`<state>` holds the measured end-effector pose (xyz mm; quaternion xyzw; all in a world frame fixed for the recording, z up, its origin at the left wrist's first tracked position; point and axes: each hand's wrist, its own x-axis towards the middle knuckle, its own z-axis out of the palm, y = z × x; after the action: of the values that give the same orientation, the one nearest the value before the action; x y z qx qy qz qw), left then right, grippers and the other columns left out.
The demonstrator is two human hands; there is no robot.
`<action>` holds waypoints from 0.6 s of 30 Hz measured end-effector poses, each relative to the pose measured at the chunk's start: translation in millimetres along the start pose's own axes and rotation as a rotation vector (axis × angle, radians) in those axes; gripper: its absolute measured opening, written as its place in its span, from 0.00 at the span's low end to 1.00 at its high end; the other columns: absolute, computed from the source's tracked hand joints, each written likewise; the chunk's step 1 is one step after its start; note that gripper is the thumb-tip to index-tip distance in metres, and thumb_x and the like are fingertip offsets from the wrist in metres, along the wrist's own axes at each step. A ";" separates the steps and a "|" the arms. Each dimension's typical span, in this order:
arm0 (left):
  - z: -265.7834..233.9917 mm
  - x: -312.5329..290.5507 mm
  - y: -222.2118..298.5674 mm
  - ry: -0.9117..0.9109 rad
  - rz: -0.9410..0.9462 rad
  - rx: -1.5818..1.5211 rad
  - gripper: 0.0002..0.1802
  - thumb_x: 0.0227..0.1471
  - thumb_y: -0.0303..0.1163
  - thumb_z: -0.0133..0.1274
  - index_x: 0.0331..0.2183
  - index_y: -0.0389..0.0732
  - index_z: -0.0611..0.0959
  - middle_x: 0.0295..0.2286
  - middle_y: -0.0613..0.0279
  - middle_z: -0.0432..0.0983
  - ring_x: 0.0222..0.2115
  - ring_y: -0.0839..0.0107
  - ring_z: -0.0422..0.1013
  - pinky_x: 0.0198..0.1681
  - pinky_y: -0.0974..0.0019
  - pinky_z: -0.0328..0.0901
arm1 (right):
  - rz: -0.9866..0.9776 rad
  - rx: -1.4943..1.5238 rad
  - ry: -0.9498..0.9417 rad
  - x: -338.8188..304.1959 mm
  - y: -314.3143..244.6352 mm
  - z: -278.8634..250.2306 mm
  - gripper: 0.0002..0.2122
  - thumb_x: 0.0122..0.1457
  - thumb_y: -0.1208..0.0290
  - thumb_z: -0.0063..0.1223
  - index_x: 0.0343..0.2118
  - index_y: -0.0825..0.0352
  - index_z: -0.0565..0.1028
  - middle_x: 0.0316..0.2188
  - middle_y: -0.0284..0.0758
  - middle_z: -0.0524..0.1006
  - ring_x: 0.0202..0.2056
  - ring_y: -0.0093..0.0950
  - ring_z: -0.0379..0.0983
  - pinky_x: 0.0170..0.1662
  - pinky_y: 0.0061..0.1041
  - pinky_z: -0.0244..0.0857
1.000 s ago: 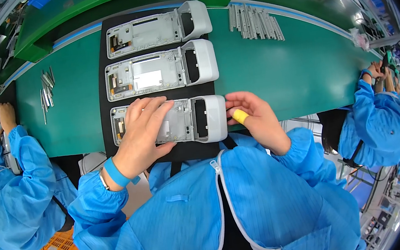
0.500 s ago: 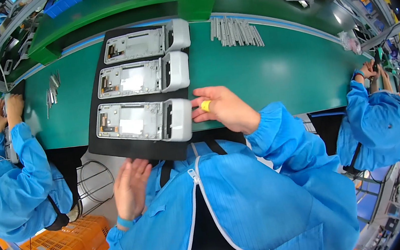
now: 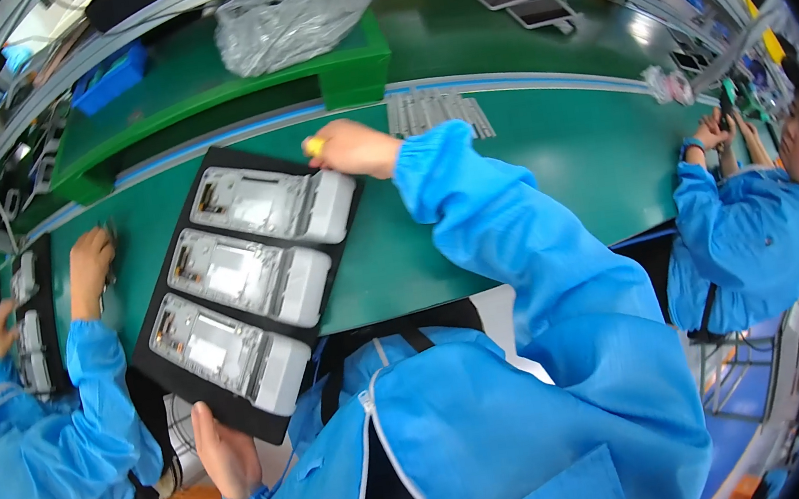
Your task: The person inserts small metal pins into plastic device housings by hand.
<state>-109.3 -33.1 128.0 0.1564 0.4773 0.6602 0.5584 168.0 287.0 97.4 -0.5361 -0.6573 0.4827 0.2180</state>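
Three housings (image 3: 250, 276) slant further on the turned black mat (image 3: 230, 403).

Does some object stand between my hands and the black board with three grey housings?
Nothing visible stands in the way. The left hand is at the near edge of the black board, the right hand at its far right corner, beside the farthest housing. Whether either touches the board, I cannot tell.

Crumpled plastic bag (image 3: 290, 27) on a green shelf (image 3: 186, 81) (blue bin (image 3: 110, 77) farther left)
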 end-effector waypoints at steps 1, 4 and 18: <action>9.2 -3.9 3.3 -0.013 -0.015 -0.037 0.23 0.61 0.37 0.41 0.54 0.37 0.63 0.52 0.56 0.64 0.53 0.62 0.61 0.57 0.58 0.54 | -0.022 -0.181 -0.011 3.1 -8.4 4.8 0.19 0.61 0.58 0.45 0.36 0.73 0.76 0.32 0.42 0.77 0.33 0.29 0.71 0.37 0.30 0.65; -0.3 6.4 1.1 0.080 0.130 0.435 0.28 0.56 0.38 0.51 0.53 0.33 0.64 0.49 0.53 0.67 0.48 0.65 0.65 0.54 0.62 0.57 | -0.007 -0.209 -0.098 -3.5 -22.5 8.6 0.20 0.60 0.57 0.48 0.36 0.73 0.77 0.31 0.42 0.77 0.32 0.31 0.71 0.36 0.34 0.64; 116.9 -20.1 39.3 -0.165 0.110 0.741 0.34 0.47 0.25 0.56 0.54 0.32 0.63 0.47 0.55 0.68 0.45 0.67 0.66 0.51 0.67 0.59 | -0.013 0.317 0.354 -206.1 18.4 -75.9 0.12 0.58 0.68 0.49 0.40 0.73 0.73 0.33 0.37 0.76 0.35 0.26 0.70 0.39 0.26 0.65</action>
<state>-39.3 5.4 224.2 0.4257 0.6280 0.4571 0.4642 306.2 128.1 162.4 -0.5674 -0.5281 0.4768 0.4144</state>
